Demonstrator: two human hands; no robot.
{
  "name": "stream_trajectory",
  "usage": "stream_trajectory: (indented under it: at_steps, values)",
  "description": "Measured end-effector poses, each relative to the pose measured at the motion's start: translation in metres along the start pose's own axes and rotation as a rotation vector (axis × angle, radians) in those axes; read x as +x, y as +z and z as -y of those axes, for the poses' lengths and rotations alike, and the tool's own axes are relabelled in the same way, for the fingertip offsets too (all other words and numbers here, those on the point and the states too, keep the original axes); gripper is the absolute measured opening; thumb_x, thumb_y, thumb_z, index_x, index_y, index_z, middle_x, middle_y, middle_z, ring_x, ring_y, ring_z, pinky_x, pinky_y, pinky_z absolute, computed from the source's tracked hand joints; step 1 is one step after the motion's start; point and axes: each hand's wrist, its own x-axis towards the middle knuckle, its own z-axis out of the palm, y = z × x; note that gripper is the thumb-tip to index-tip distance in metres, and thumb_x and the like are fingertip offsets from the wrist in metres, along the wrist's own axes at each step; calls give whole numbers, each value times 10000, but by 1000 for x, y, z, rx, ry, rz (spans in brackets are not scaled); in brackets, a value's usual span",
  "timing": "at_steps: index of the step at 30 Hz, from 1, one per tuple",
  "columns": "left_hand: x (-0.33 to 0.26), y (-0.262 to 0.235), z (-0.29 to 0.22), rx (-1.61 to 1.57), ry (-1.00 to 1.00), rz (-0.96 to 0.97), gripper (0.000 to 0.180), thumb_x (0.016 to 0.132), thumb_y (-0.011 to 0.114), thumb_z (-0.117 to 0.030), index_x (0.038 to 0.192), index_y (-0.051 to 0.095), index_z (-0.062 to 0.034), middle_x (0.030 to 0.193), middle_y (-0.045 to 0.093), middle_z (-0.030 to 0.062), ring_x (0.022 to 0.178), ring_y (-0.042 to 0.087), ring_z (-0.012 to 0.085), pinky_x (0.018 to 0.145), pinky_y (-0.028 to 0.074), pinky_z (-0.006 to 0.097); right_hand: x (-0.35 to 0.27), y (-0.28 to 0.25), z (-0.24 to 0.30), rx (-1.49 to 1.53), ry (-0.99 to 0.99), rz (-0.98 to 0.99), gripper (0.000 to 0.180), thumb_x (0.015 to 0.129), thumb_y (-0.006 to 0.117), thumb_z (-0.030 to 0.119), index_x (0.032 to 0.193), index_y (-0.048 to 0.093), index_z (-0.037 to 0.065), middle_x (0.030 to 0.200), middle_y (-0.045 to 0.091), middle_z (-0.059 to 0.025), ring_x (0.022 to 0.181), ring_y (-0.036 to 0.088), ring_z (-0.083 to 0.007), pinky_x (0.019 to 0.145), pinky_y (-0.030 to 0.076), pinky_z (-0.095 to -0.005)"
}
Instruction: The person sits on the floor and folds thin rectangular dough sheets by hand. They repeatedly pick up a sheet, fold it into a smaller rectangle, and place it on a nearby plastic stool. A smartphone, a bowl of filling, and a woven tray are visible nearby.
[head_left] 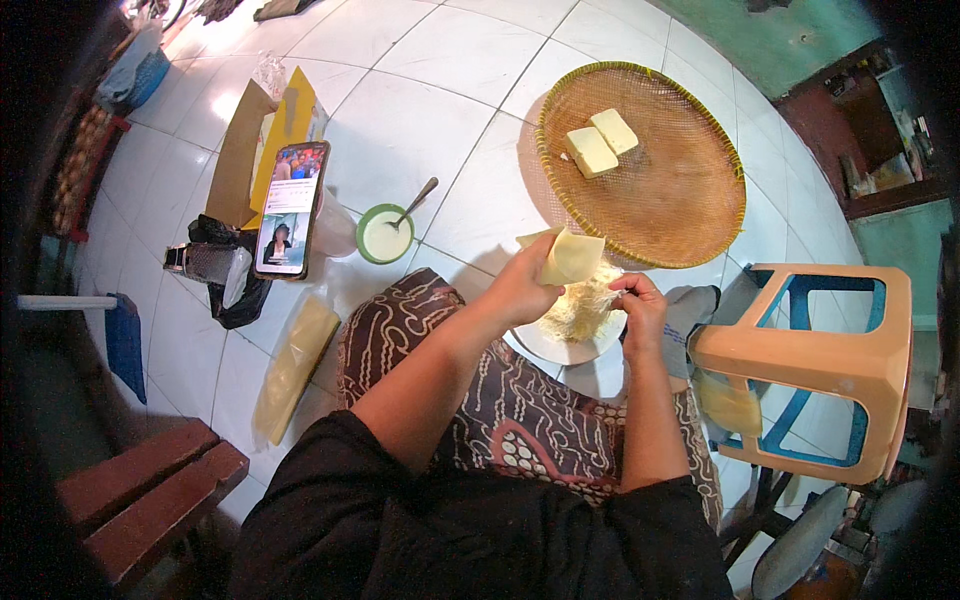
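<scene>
My left hand (522,284) grips a thin, pale yellow pastry wrapper (578,258), bent into a curve, above a white plate (566,352). A loose heap of what looks like grated cheese (572,318) covers most of the plate, which sits in front of my lap. At the heap's right edge, the fingertips of my right hand (642,308) are pinched together on some of the pale shreds. Beyond my hands lies a round woven bamboo tray (680,190) with two pale yellow, folded block-shaped parcels (603,143) on it.
Left of the plate stand a green-rimmed bowl (386,236) of white liquid with a spoon (414,204), a propped phone (290,210), an open carton (262,150) and a metal grater (205,262). A bagged stack of wrappers (297,368) lies nearer. An orange plastic stool (810,360) lies right.
</scene>
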Motion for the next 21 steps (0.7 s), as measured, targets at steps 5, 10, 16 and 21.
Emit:
stream_trajectory:
  at_steps: [5,10,16,21]
  values:
    - [-4,2,-3,269,16,45,566,713,600,15,1233,388,-59,1062,565,216,1031,544,347,848,438,380,-9,0,29,-35,-188,-87,229,616,445,-101,747,600,5,935,565,-67,867,519,-134,682,419,-229]
    - [-8,8,-2,353,-24,124,556,703,622,8,1212,411,-62,1044,571,196,997,558,324,815,451,360,-21,17,59,-696,-716,109,150,643,505,-56,740,580,30,843,582,-132,829,549,-284,740,448,-350]
    - [-6,18,9,292,16,164,491,672,643,24,1122,461,-46,984,587,167,942,572,273,785,452,336,-28,38,63,-876,-835,157,191,646,520,-77,801,519,35,874,571,-120,817,538,-312,700,449,-375]
    - [-4,22,11,207,34,134,484,658,646,8,1101,460,-43,971,582,164,935,566,262,794,442,331,-26,42,51,-696,-777,2,220,691,491,-98,877,504,19,889,553,-134,816,540,-265,714,449,-335]
